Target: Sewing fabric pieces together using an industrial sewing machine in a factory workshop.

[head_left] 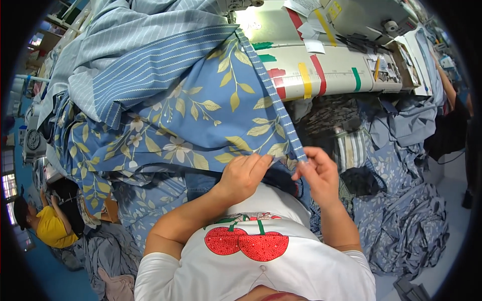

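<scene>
In the head view, grips in the left hand the near edge of blue, yellow-leaf-printed fabric stretching from a cream-white sewing-machine table, and pinches the end of its narrow white-striped blue border in the right hand.

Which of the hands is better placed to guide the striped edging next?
Probably the right hand: it is at the lower end of the striped edging, while the left hand is farther left, at the floral fabric's lower edge.
</scene>
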{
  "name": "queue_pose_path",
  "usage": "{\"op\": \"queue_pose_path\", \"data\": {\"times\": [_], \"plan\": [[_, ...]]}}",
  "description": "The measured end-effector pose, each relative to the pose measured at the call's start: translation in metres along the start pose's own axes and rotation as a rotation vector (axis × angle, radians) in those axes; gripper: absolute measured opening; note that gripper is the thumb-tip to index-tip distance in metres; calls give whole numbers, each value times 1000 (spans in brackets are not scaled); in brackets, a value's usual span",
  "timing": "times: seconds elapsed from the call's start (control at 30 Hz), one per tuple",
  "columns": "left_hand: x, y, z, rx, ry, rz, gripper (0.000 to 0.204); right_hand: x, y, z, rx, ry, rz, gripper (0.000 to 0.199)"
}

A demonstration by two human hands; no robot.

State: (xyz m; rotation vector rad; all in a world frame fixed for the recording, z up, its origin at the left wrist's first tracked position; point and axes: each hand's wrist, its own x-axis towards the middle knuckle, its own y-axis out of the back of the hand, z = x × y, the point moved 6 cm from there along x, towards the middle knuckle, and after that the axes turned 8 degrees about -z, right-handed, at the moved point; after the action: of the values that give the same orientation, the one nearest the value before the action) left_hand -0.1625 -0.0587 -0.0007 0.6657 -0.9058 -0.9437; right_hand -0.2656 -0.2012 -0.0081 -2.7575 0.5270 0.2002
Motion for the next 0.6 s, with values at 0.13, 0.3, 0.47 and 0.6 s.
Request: {"op": "queue_pose_path", "data": {"times": [0.13,0.3,0.47,0.6], "plan": [[10,5,9,52,14,-103,29,-30,-7,1,-253,-51,-47,18],[27,6,19,58,-39,-30,28,-49,-11,9,-241,-91,-83,14],[27,0,18,-55,-44,88,24,-58,-11,17,-164,-125,-115,14],[22,-5,15,-26,-13,93,21,-61,-11,26,-151,-141,-138,14]]}}
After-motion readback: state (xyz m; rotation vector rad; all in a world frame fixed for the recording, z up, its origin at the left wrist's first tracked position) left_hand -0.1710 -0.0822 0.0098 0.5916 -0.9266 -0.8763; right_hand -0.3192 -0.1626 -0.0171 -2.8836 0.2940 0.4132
